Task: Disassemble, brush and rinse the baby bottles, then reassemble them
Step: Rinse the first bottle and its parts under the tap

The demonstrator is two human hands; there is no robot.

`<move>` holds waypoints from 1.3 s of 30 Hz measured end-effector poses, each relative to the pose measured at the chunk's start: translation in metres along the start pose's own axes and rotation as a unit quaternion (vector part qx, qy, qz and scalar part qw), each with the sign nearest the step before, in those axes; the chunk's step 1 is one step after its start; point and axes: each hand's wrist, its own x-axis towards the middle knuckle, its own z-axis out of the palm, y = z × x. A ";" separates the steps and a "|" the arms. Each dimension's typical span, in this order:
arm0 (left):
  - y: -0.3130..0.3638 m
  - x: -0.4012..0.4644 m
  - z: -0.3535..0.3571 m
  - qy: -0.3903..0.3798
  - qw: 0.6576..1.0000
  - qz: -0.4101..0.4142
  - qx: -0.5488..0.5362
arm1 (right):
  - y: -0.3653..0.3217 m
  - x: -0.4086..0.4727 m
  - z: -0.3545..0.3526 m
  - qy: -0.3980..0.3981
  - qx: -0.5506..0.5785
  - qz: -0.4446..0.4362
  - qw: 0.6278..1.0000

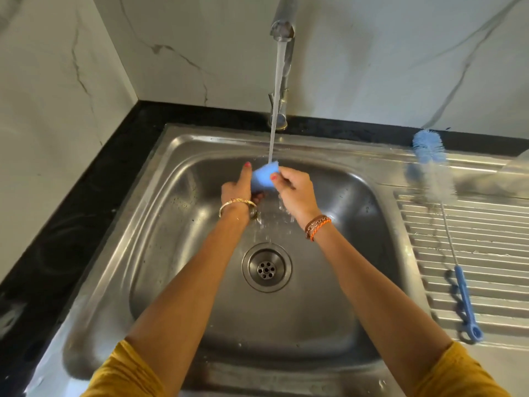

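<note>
**Blue plastic part under the running tap**

Blue and small, a plastic bottle part [264, 175] is being held over the steel basin, directly under the stream of water [277, 104]. The left hand [239, 190] is gripping it from the left side: the lower fingers are curling round its bottom edge, while one finger with a red nail is pointing straight up beside it. The right hand [294, 190] is pinching the right edge of the same part between the thumb and the curled fingers. I cannot tell if this part is a cap or a collar, because the hands are covering most of it.

Water is falling from the part and splashing below the wrists. A gold bangle [237, 202] is sitting on the left wrist, and orange and brown thread bands [317, 225] are circling the right wrist. Both arms are wearing mustard yellow sleeves [126, 373].

The stainless steel sink [171, 253] has a round drain [266, 267] near its middle. The chrome tap [282, 30] is standing behind it. On the ribbed draining board [486, 253] at the right, a long bottle brush with blue and white bristles and a blue handle [438, 179] is lying, well apart from the hands. A black stone counter [71, 202] is surrounding the sink.
</note>
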 end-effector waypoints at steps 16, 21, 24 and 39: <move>-0.014 -0.015 0.008 -0.101 0.978 0.180 0.006 | -0.007 0.012 -0.010 0.018 0.088 0.078 0.993; 0.001 -0.010 0.017 -0.139 0.951 -0.177 -0.214 | 0.001 -0.001 -0.009 0.030 -0.161 -0.203 0.965; -0.002 -0.008 0.011 -0.213 0.943 -0.184 -0.179 | 0.001 -0.002 -0.009 0.041 -0.004 -0.116 0.992; 0.012 -0.010 0.014 -0.160 0.963 0.198 0.086 | 0.005 0.013 -0.009 0.017 0.297 0.206 0.932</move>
